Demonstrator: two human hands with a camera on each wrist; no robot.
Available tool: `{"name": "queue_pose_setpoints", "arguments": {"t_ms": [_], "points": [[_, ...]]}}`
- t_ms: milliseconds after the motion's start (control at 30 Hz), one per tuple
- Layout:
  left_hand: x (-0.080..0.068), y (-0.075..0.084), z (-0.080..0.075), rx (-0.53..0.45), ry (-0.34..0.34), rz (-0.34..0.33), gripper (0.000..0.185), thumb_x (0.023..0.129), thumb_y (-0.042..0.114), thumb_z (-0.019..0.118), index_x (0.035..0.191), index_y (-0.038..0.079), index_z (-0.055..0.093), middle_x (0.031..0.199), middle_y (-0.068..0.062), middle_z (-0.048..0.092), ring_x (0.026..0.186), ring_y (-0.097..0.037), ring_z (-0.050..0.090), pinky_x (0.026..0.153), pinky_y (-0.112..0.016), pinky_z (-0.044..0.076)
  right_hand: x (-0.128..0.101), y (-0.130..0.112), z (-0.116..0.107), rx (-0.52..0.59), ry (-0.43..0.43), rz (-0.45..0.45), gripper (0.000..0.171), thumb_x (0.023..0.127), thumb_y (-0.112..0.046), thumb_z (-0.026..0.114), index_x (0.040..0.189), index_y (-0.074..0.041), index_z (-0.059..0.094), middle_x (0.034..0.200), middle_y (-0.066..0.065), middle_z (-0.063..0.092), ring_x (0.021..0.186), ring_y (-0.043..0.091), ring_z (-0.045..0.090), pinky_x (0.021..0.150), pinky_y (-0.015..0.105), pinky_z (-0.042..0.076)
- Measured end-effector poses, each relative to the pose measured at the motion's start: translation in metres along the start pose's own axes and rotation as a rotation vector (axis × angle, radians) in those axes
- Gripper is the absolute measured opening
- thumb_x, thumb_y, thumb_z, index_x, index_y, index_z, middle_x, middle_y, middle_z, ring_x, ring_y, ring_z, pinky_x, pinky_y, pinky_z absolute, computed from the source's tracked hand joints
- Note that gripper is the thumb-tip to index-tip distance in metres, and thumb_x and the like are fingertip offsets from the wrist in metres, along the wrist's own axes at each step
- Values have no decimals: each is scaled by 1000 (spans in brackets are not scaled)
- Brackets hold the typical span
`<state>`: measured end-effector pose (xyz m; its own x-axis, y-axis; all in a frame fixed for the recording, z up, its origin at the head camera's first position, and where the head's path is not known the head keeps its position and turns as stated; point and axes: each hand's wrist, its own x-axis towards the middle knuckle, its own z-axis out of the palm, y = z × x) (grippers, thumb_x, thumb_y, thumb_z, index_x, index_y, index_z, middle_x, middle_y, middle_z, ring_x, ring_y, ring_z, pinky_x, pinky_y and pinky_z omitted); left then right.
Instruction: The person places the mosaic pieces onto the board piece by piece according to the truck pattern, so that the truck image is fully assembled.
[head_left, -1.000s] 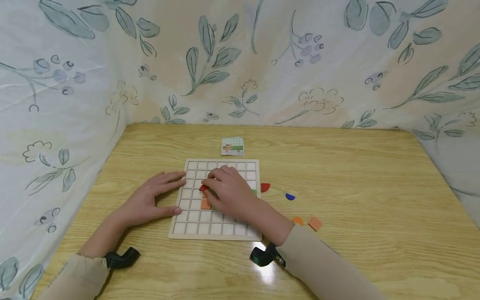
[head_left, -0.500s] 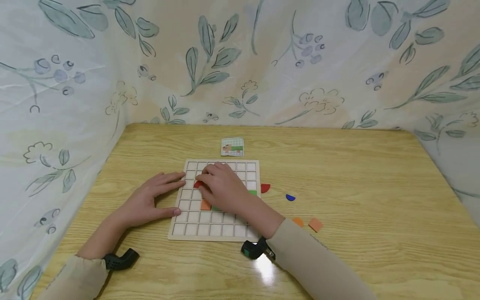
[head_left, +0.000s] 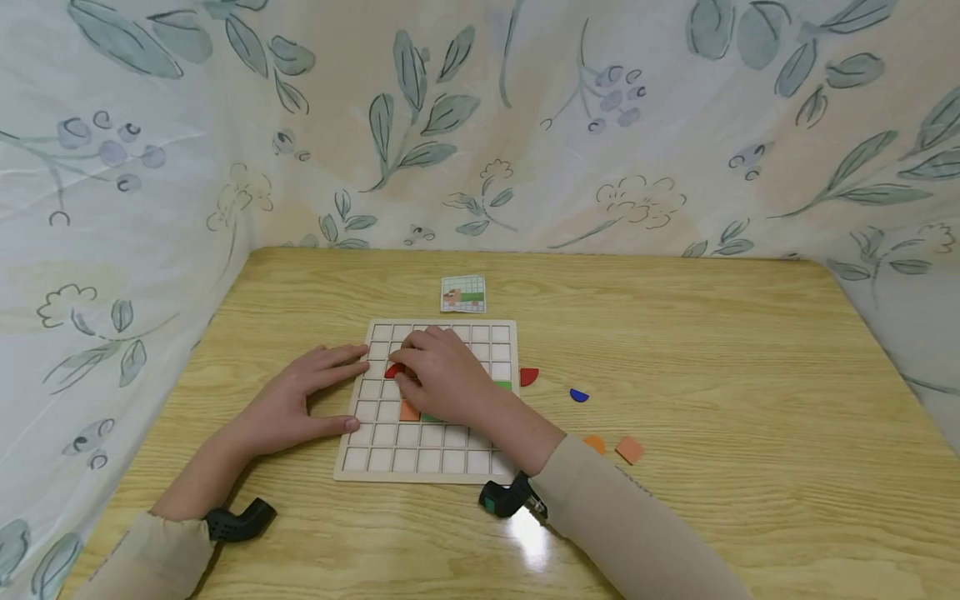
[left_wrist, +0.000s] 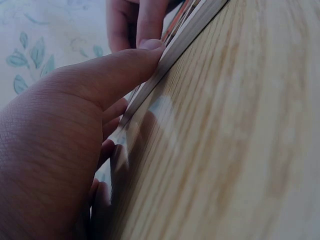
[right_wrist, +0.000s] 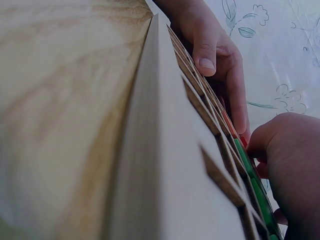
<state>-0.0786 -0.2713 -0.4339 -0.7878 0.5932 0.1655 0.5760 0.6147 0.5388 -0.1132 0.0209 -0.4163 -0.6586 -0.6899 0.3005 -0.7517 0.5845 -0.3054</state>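
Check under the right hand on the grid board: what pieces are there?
Under the right hand on the grid board, a red piece, an orange piece and green edges show. Anything beneath the palm is covered.

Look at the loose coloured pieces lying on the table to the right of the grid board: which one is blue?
The small blue half-round piece, lying alone between the red piece beside the board and the two orange pieces nearer the sleeve.

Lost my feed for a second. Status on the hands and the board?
Left hand flat, steadying grid board edge. Right hand pressing red piece into a cell. Spare pieces on table to the right; nothing blocking.
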Motion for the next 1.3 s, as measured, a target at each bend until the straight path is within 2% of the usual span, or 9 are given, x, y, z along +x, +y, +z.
{"name": "queue_pose_setpoints", "arguments": {"t_ms": [233,667,900,1167,1300], "points": [[0,1,0,0,0,-2,83,89,39,93,161,20,58,173,1,43,160,-36,35,135,-40,10,0,1,2,-8,5,4,26,106,-24,70,126,-13,82,117,1,74,105,20,64,91,35,54],[-1,3,-3,0,2,5,82,89,38,93,161,18,59,172,-2,44,159,-36,36,135,-35,10,1,-1,5,-4,27,-1,22,108,-26,70,122,-15,83,113,-1,73,100,18,62,86,34,51],[-6,0,-2,-3,10,-2,81,89,38,93,161,19,59,172,-2,45,159,-34,38,134,-32,10,2,-2,10,-49,34,-21,22,109,-28,68,120,-18,83,112,-3,72,100,17,62,86,33,51],[-5,-2,2,-1,17,-1,83,89,39,94,161,21,58,172,0,44,159,-32,37,134,-30,8,-9,-4,1,-80,61,-8,23,108,-29,67,119,-16,83,113,-1,71,102,20,61,91,36,52],[-3,-1,2,0,17,-1,82,89,39,94,161,20,59,173,1,43,159,-31,37,134,-29,8,-17,-1,-3,-88,98,-11,18,107,-26,68,111,-16,83,111,-1,70,98,20,60,88,36,50]]}}
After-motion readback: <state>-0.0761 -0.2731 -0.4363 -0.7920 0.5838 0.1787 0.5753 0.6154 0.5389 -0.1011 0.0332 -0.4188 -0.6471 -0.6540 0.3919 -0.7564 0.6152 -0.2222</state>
